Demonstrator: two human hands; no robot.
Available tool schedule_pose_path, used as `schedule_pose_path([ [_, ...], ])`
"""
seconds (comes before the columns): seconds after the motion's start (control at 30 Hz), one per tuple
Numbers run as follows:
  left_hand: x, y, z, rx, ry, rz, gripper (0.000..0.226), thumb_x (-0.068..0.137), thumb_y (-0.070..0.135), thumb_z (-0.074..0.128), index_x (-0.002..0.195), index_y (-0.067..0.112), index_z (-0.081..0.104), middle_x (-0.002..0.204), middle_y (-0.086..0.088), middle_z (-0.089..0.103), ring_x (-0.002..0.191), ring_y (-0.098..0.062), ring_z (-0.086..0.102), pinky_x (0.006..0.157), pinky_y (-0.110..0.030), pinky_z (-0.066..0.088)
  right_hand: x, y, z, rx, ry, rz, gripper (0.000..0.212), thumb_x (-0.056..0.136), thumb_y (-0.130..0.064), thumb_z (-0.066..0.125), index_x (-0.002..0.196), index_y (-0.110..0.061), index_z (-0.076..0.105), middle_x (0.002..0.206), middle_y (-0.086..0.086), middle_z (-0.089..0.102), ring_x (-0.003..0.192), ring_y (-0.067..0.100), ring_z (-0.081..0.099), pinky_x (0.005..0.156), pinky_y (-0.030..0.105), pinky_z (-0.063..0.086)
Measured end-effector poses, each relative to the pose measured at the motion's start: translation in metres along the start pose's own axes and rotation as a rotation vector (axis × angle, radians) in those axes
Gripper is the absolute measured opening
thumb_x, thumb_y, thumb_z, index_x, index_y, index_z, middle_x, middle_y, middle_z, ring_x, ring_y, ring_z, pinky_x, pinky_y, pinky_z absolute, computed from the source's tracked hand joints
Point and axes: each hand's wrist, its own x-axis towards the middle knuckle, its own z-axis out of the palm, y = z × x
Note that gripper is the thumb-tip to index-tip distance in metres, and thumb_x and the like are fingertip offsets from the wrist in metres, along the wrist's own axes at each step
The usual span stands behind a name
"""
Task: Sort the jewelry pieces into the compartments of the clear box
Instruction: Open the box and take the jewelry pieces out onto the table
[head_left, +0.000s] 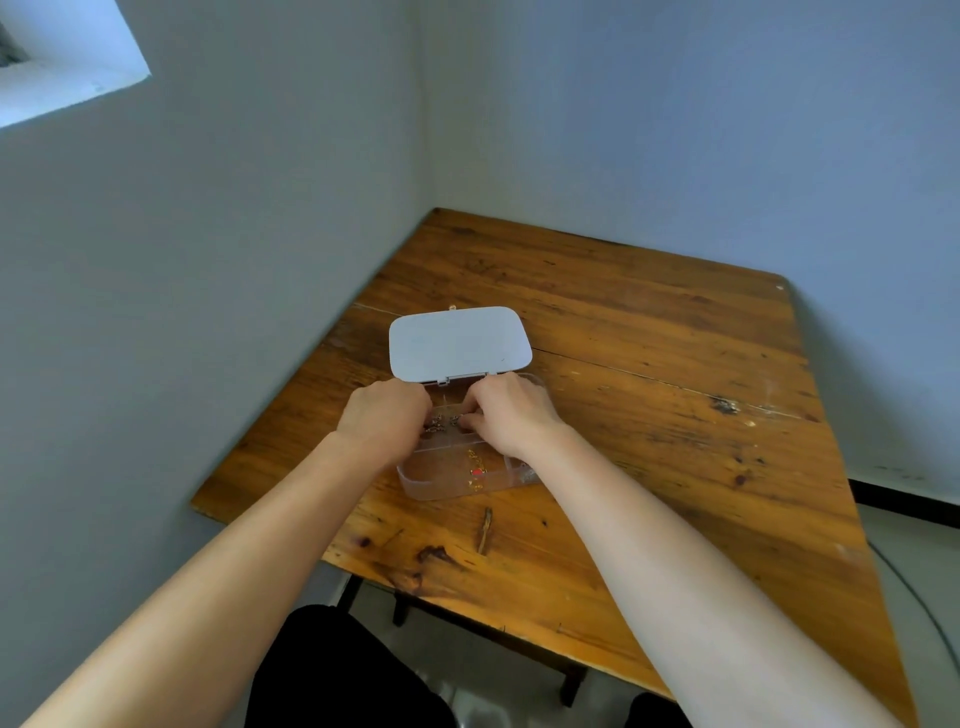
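From the head camera I see the clear plastic compartment box (457, 480) lying open on the worn brown wooden table (649, 395), its pale lid (460, 343) tipped back toward the wall. Both hands reach into the far compartments. My left hand (384, 421) is curled beside small dark metal jewelry pieces (435, 423); I cannot tell its grip. My right hand (511, 413) has its fingertips (470, 418) bunched, grip unclear. Gold and red pieces (475, 467) lie in the near compartment.

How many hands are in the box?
2. The left hand is over the box's far left part, and the right hand is over its far right part, both at the small silver pieces.
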Motion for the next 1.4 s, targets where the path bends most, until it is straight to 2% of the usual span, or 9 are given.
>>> schedule_pose_path([
  [0.13, -0.001, -0.001, 0.006, -0.031, 0.04, 0.0, 0.017, 0.092, 0.019, 0.059, 0.103, 0.026, 0.071, 0.094, -0.001, 0.07, 0.084, -0.023, 0.066, 0.065, -0.034, 0.049, -0.01, 0.008, 0.0, 0.105, 0.089, -0.025, 0.019, 0.098, -0.03, 0.061, 0.11, -0.02, 0.072, 0.108, 0.001, 0.071, 0.095, 0.022, 0.066, 0.077, 0.037, 0.053],
  [0.33, -0.004, -0.002, 0.003, -0.114, 0.093, 0.018, 0.026, 0.091, 0.043, 0.061, 0.112, 0.029, 0.065, 0.099, -0.001, 0.071, 0.089, -0.024, 0.066, 0.068, -0.034, 0.046, -0.018, 0.023, -0.014, 0.302, 0.243, 0.019, 0.014, 0.099, -0.033, 0.057, 0.101, -0.025, 0.067, 0.099, -0.009, 0.062, 0.087, 0.013, 0.06, 0.063, 0.026, 0.045],
  [0.53, -0.004, 0.005, -0.003, -0.075, 0.048, 0.011, 0.026, 0.096, 0.044, 0.053, 0.12, 0.045, 0.064, 0.1, 0.002, 0.071, 0.091, -0.022, 0.066, 0.063, -0.031, 0.041, -0.03, 0.033, -0.024, 0.485, 0.344, 0.064, 0.016, 0.099, -0.034, 0.056, 0.105, -0.022, 0.066, 0.102, -0.01, 0.06, 0.089, 0.009, 0.058, 0.065, 0.021, 0.044],
  [0.77, -0.007, 0.006, -0.001, -0.078, 0.108, -0.032, 0.022, 0.097, 0.035, 0.054, 0.112, 0.042, 0.069, 0.101, 0.006, 0.072, 0.089, -0.019, 0.067, 0.063, -0.029, 0.044, -0.048, 0.033, -0.037, 0.924, 0.358, 0.158, 0.017, 0.103, -0.027, 0.049, 0.113, -0.016, 0.057, 0.105, -0.004, 0.067, 0.092, 0.011, 0.068, 0.07, 0.029, 0.059],
  [0.87, -0.011, 0.003, -0.002, -0.115, 0.126, -0.024, 0.02, 0.098, 0.031, 0.053, 0.108, 0.036, 0.07, 0.098, 0.005, 0.071, 0.086, -0.017, 0.065, 0.064, -0.03, 0.047, -0.055, 0.033, -0.047, 1.071, 0.381, 0.202, 0.015, 0.105, -0.027, 0.046, 0.113, -0.018, 0.055, 0.106, -0.005, 0.071, 0.093, 0.006, 0.069, 0.074, 0.026, 0.057],
  [1.0, -0.018, -0.014, -0.008, -0.358, 0.296, -0.016, 0.016, 0.096, 0.03, 0.057, 0.103, 0.028, 0.071, 0.1, 0.004, 0.07, 0.082, -0.016, 0.063, 0.061, -0.031, 0.048, -0.063, 0.035, -0.064, 1.236, 0.399, 0.236, 0.018, 0.105, -0.029, 0.046, 0.116, -0.016, 0.054, 0.105, -0.001, 0.074, 0.094, 0.008, 0.071, 0.084, 0.031, 0.06],
  [1.1, -0.019, -0.02, -0.028, -0.709, 0.391, 0.0, 0.009, 0.095, 0.024, 0.059, 0.098, 0.02, 0.067, 0.097, -0.001, 0.064, 0.081, -0.018, 0.059, 0.069, -0.033, 0.048, -0.073, 0.038, -0.08, 1.316, 0.442, 0.237, 0.02, 0.105, -0.031, 0.047, 0.117, -0.017, 0.054, 0.104, 0.001, 0.075, 0.094, 0.011, 0.073, 0.087, 0.031, 0.059],
  [1.27, -0.027, 0.004, -0.078, -1.506, 0.301, -0.009, 0.012, 0.101, 0.023, 0.051, 0.097, 0.015, 0.059, 0.094, -0.001, 0.075, 0.092, -0.02, 0.072, 0.083, -0.037, 0.056, -0.093, 0.045, -0.111, 1.624, 0.527, 0.28, 0.015, 0.103, -0.026, 0.053, 0.112, -0.016, 0.059, 0.087, 0.0, 0.072, 0.084, 0.015, 0.073, 0.088, 0.035, 0.057],
  [1.4, -0.036, 0.038, -0.115, -1.853, 0.265, 0.054, 0.015, 0.101, 0.022, 0.052, 0.103, 0.009, 0.058, 0.092, -0.009, 0.075, 0.091, -0.026, 0.072, 0.085, -0.043, 0.058, -0.113, 0.056, -0.137, 1.718, 0.61, 0.3, 0.019, 0.102, -0.023, 0.055, 0.115, -0.011, 0.062, 0.085, 0.001, 0.066, 0.079, 0.013, 0.07, 0.088, 0.034, 0.058],
])
